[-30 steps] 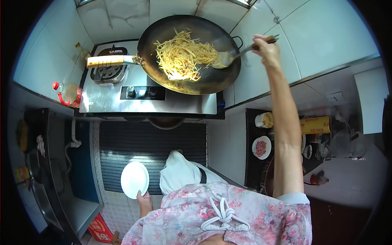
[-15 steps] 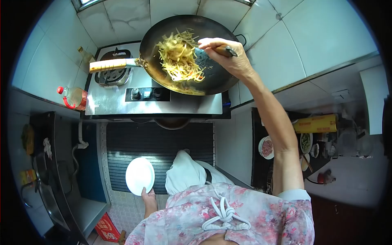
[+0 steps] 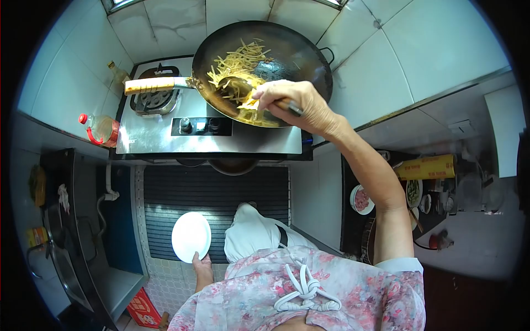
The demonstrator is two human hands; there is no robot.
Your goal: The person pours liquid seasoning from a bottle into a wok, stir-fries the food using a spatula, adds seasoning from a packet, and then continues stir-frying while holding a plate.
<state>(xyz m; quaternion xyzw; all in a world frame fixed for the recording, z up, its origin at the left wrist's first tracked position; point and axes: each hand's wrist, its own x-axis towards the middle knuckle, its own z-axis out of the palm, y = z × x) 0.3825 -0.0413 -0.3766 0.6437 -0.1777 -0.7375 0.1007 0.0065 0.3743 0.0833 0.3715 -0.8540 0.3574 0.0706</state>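
Observation:
My right hand (image 3: pixel 298 107) is closed around the wooden handle of a wok spatula (image 3: pixel 288 106), over the near side of a big dark wok (image 3: pixel 301 60). The spatula's blade is partly hidden among thin yellow shreds (image 3: pixel 240 60) that look like potato. These shreds lie in the left half of the wok. Low at my left side, my left hand (image 3: pixel 203 269) grips the near rim of a white plate (image 3: pixel 191 237), away from the stove. Nothing lies on the plate's visible face.
The wok sits on a steel gas stove (image 3: pixel 154 132), its long handle (image 3: pixel 149 85) pointing left over a second burner (image 3: pixel 157 102). A red-capped oil bottle (image 3: pixel 102 131) stands at the stove's left. On the right are a bowl of pink meat (image 3: pixel 361 199) and a yellow box (image 3: pixel 425 167).
My right hand has come down toward the wok's near edge with the spatula, and the shreds have shifted and spread upward. The plate in my left hand has hardly moved.

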